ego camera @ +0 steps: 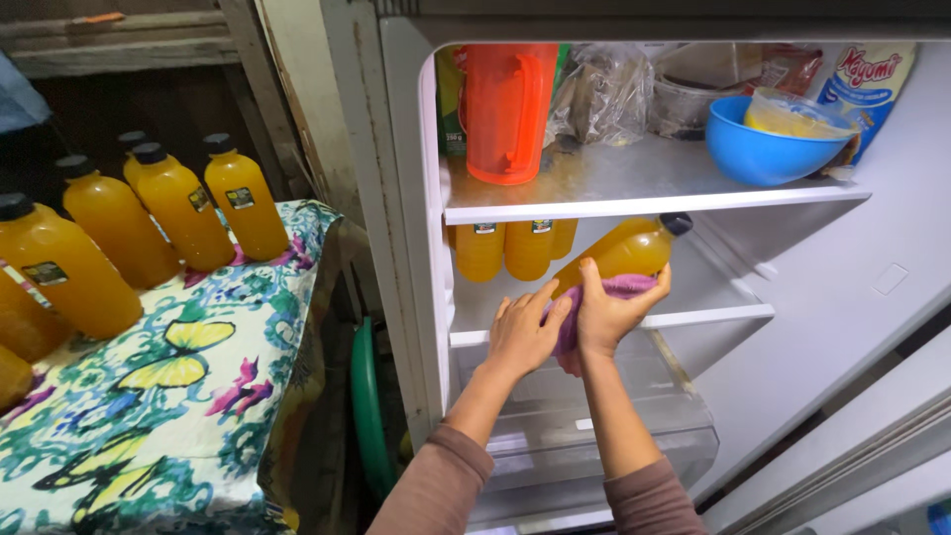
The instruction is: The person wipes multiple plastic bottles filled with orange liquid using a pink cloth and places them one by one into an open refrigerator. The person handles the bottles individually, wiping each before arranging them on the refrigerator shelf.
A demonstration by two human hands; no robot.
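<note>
Here your right hand (pixel 612 312) has its grip closed around a purple cloth (pixel 622 288) under the tilted juice bottle (pixel 619 254), above the fridge's middle shelf (pixel 713 315). Your left hand (pixel 522 332) lies spread flat against the cloth. The full bottle likely feels heavy and slick; hold its body, not the cap. Its lower end is hidden.
</note>
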